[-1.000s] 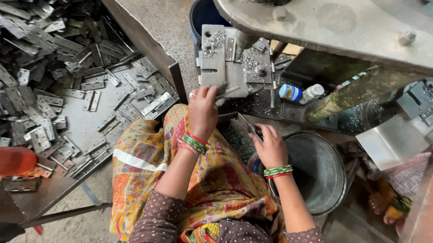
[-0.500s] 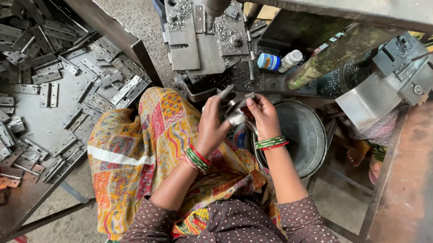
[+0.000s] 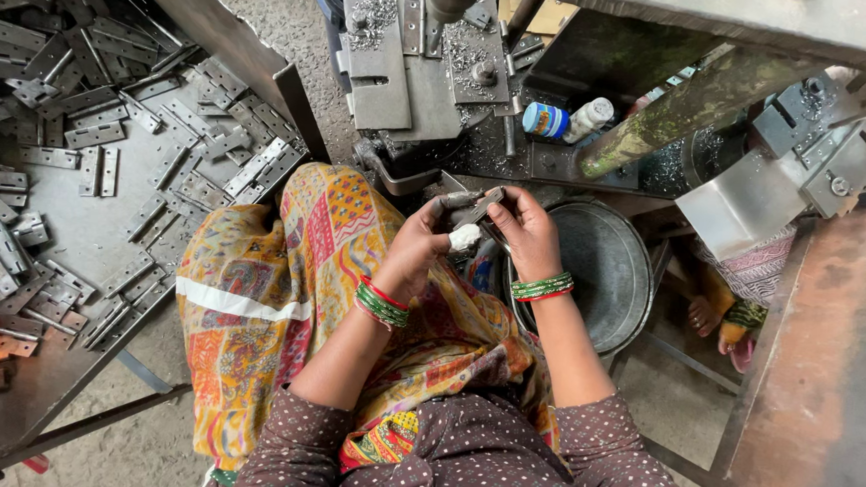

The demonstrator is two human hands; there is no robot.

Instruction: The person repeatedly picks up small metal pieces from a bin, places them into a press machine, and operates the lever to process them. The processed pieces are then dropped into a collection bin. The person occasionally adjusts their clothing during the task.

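Hinge (image 3: 479, 210): dull grey metal. Basin (image 3: 601, 274): matt steel. Skirt (image 3: 280, 284): printed cloth. Bangles (image 3: 543, 286): glossy.
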